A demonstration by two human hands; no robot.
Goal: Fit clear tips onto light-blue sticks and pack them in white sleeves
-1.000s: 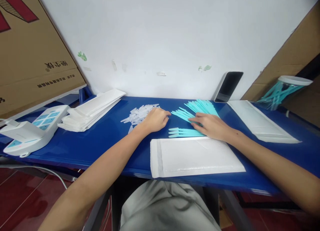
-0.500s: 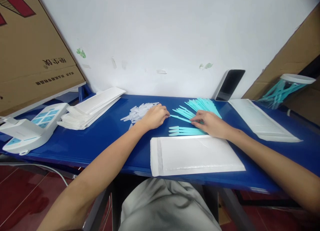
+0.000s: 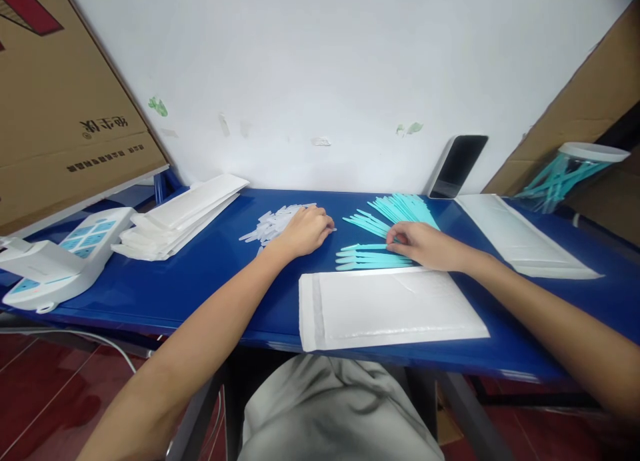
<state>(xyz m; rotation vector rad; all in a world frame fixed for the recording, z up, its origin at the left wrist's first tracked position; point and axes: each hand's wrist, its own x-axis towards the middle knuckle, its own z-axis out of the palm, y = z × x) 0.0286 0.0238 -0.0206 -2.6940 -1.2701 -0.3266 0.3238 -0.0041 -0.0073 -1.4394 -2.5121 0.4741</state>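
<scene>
My left hand (image 3: 309, 230) is closed, its fingertips pinched on a small whitish piece, just right of a pile of translucent white pieces (image 3: 274, 224). The fingers of my right hand (image 3: 413, 242) pinch the right end of a turquoise stick (image 3: 369, 247). That stick lies at the top of a short row of turquoise sticks (image 3: 373, 260). Behind my right hand spreads a fanned heap of turquoise sticks (image 3: 403, 208). A white padded envelope (image 3: 395, 309) lies flat in front of the row.
A stack of white envelopes (image 3: 183, 214) and a power strip (image 3: 95, 238) are on the left. A phone (image 3: 459, 166) leans on the wall. At right are another envelope (image 3: 527, 238) and a clear container (image 3: 555, 178) of turquoise sticks. Cardboard (image 3: 65, 108) stands at left.
The turquoise stick has come down from between my hands to the top of the row, with my right hand on it. My left hand has parted from the stick's tip.
</scene>
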